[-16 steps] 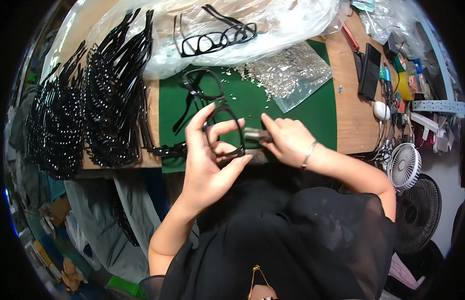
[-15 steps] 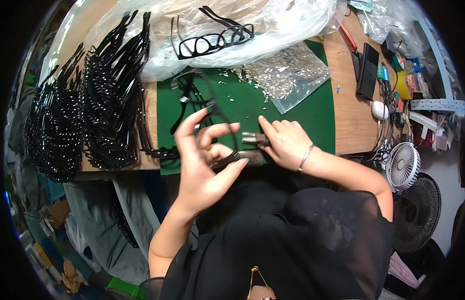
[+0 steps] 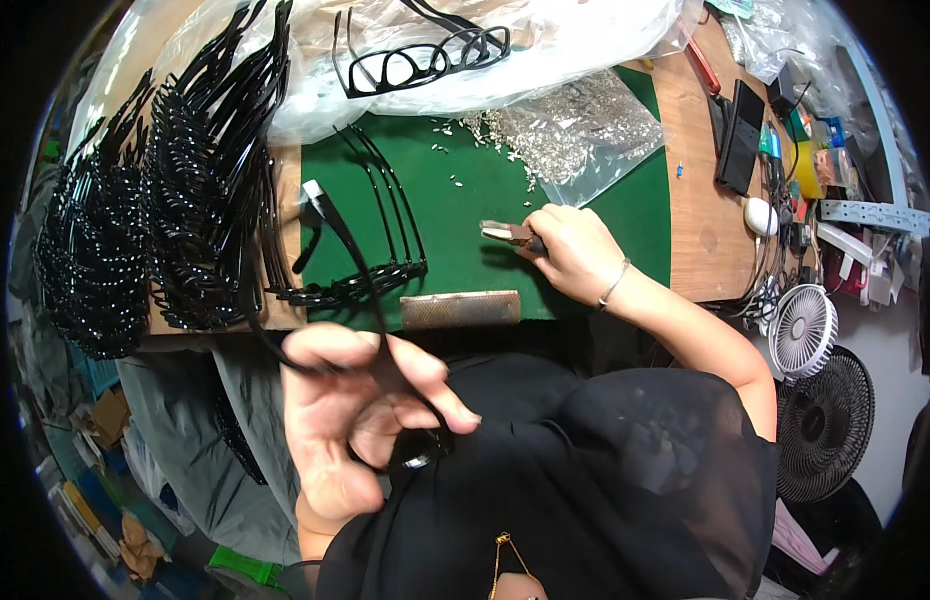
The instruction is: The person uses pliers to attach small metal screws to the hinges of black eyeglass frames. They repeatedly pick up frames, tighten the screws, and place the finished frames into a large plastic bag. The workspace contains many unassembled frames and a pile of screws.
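Observation:
My left hand (image 3: 330, 430) is raised near my body at the table's front edge, its fingers closed around a pair of black eyeglasses (image 3: 350, 240). One temple arm points up and away, with a pale tip; the front is partly hidden by my fingers. On the green mat (image 3: 595, 285) rests my right hand (image 3: 577, 250), wrapped round a pair of pliers (image 3: 505, 233). The metal jaws point left and the handles are mostly hidden in my palm. Left of the pliers, a few black eyeglasses (image 3: 390, 275) stand on the mat, temples reaching away.
Large rows of black eyeglasses (image 3: 190, 220) fill the table's left. A worn metal block (image 3: 461, 309) lies at the mat's front edge. Behind are a plastic bag of small metal pieces (image 3: 595, 135), loose pieces spilled beside it, and more glasses (image 3: 405, 68) on plastic sheeting. A phone (image 3: 740, 135) lies right.
My left hand has come down and toward my body with the glasses, uncovering the metal block and the glasses on the mat. My right hand has shifted slightly, still holding the pliers.

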Motion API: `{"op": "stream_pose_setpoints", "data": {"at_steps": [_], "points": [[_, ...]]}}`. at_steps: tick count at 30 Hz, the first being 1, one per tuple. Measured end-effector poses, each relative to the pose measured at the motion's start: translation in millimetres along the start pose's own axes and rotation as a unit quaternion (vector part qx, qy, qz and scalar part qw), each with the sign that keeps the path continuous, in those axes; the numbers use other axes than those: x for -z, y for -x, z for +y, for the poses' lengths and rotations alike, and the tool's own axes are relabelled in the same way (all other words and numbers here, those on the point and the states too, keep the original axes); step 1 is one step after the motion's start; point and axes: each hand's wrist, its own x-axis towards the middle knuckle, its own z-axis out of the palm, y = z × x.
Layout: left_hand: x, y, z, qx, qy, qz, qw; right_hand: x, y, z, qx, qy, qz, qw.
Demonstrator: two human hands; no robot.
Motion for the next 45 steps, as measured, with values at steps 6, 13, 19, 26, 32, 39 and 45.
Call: {"op": "stream_pose_setpoints", "data": {"at_steps": [6, 13, 19, 26, 32, 39, 45], "points": [[13.0, 4.9, -21.2, 0.1, -0.225, 0.018, 0.969, 1.9, 9.0, -11.8, 0.023, 0.016, 0.009, 1.0], [16.5, 2.4, -58.9, 0.0, -0.327, -0.004, 0.945, 35.1, 11.2, -85.0, -0.059, -0.514, 0.087, 0.851], [14.1, 0.7, -67.4, -0.057, -0.389, 0.01, 0.92, 31.2, 8.4, -100.4, -0.158, -0.662, 0.063, 0.73], [10.9, 0.1, -38.4, 0.081, -0.311, -0.028, 0.947, 43.2, 10.3, -100.4, -0.159, -0.68, 0.012, 0.715], [10.4, 5.3, -33.0, 0.048, -0.412, -0.05, 0.909, 43.1, 10.2, -106.6, -0.154, -0.696, 0.024, 0.701], [1.2, 11.2, -9.2, 0.142, -0.173, -0.001, 0.975, 46.2, 14.9, -95.7, -0.017, -0.692, 0.011, 0.722], [3.9, 15.5, -4.4, 0.16, -0.275, -0.01, 0.948, 53.5, 20.1, -70.0, 0.133, -0.27, -0.083, 0.95]]}}
